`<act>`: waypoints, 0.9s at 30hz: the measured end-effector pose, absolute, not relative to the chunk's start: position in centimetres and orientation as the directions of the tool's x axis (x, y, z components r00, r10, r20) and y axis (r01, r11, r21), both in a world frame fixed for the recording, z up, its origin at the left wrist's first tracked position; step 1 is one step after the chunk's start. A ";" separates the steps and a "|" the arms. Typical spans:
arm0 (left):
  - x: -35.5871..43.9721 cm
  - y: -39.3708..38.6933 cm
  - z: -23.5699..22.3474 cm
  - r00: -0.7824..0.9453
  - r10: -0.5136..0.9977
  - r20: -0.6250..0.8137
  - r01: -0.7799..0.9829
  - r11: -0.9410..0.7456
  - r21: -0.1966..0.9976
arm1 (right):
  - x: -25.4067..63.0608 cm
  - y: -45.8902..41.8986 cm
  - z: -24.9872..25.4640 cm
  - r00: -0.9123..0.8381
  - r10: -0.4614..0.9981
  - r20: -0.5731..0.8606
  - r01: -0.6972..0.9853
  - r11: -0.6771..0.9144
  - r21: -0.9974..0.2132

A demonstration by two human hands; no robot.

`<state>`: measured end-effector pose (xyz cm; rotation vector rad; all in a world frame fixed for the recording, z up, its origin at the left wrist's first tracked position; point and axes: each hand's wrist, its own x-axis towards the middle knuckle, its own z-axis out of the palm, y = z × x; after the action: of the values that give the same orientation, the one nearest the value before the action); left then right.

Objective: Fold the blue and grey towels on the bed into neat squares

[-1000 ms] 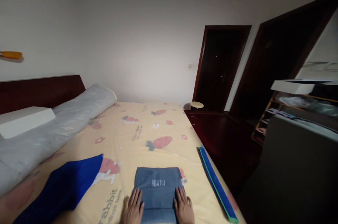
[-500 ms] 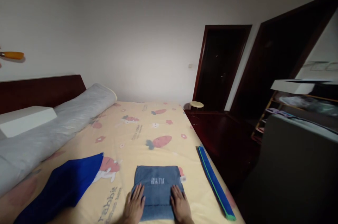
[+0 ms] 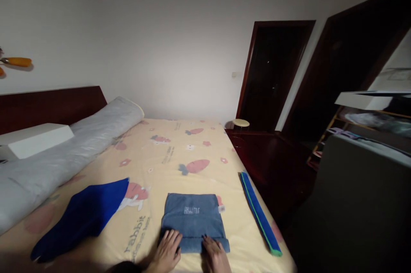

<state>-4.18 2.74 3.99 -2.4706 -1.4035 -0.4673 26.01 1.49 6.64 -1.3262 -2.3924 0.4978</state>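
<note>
In front of me on the bed lies a folded grey-blue towel (image 3: 194, 221) with white lettering and a small white tag at its right side. Its near edge is turned over into a thick strip. My left hand (image 3: 168, 249) has its bent fingers closed over the left part of that strip. On the right part, my right hand (image 3: 215, 252) is closed too, fingers curled onto the cloth. The undersides of both hands are hidden. To the left a dark blue cloth (image 3: 85, 215) lies spread out. A long narrow blue cloth strip (image 3: 260, 213) with green edging lies to the right.
The bed's cream sheet (image 3: 167, 153) has carrot and rabbit prints. A rolled grey bundle (image 3: 96, 131) and a white box (image 3: 38, 138) lie along the headboard side. Beyond the right bed edge are a round stool (image 3: 240, 123), dark doors and a laden shelf (image 3: 369, 112).
Both hands have drawn back from the towel's sides to its near edge, and their flat fingers have bent. The turned-over near strip now looks thicker. The view has shifted slightly.
</note>
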 end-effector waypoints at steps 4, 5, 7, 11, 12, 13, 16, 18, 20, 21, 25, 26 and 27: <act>-4.8 1.4 4.2 0.545 0.825 0.153 0.834 -0.552 0.008 | 27.7 0.9 6.5 -0.518 0.854 0.053 0.748 0.482 -0.456; -5.0 1.4 4.9 0.512 0.856 0.067 0.855 -0.515 0.057 | 28.2 0.9 6.7 -0.495 0.868 0.035 0.773 0.458 -0.440; -5.4 1.6 6.8 0.426 0.901 -0.079 0.899 -0.411 0.154 | 29.0 0.9 7.3 -0.398 0.918 -0.002 0.846 0.366 -0.388; -6.1 1.8 10.6 0.393 0.902 -0.180 0.907 -0.349 0.235 | 28.6 1.1 9.1 -0.212 0.977 0.009 0.938 0.206 -0.280; -6.3 1.7 11.2 0.396 0.898 -0.190 0.907 -0.351 0.232 | 28.2 1.3 9.5 -0.203 0.979 0.017 0.945 0.200 -0.258; -6.3 1.6 11.6 0.392 0.898 -0.202 0.910 -0.346 0.227 | 27.9 1.6 9.9 -0.209 0.978 0.012 0.950 0.206 -0.233; -6.3 1.3 11.8 0.357 0.908 -0.219 0.927 -0.315 0.205 | 27.9 2.8 10.8 -0.266 0.962 -0.058 0.952 0.252 -0.176; -6.0 1.3 11.7 0.336 0.915 -0.222 0.937 -0.301 0.180 | 28.6 3.4 10.9 -0.310 0.946 -0.095 0.941 0.290 -0.175; -5.8 1.4 11.5 0.316 0.919 -0.234 0.945 -0.284 0.161 | 29.5 3.6 10.9 -0.341 0.935 -0.099 0.929 0.319 -0.189; -5.6 1.5 11.4 0.311 0.920 -0.238 0.947 -0.279 0.159 | 29.9 3.5 10.9 -0.356 0.930 -0.090 0.921 0.334 -0.199; -5.3 1.8 11.5 0.330 0.915 -0.233 0.939 -0.294 0.179 | 30.3 2.5 11.0 -0.382 0.922 -0.060 0.904 0.359 -0.232; -5.3 1.8 11.6 0.336 0.913 -0.232 0.937 -0.300 0.179 | 30.2 2.4 11.1 -0.379 0.923 -0.064 0.905 0.355 -0.234; -5.2 1.8 11.7 0.338 0.911 -0.235 0.937 -0.302 0.177 | 30.1 2.3 11.2 -0.376 0.924 -0.071 0.907 0.351 -0.235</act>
<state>-5.23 1.77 11.67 -2.7878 -1.9855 0.1550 30.12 2.28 11.19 -1.7111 -2.5203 0.3619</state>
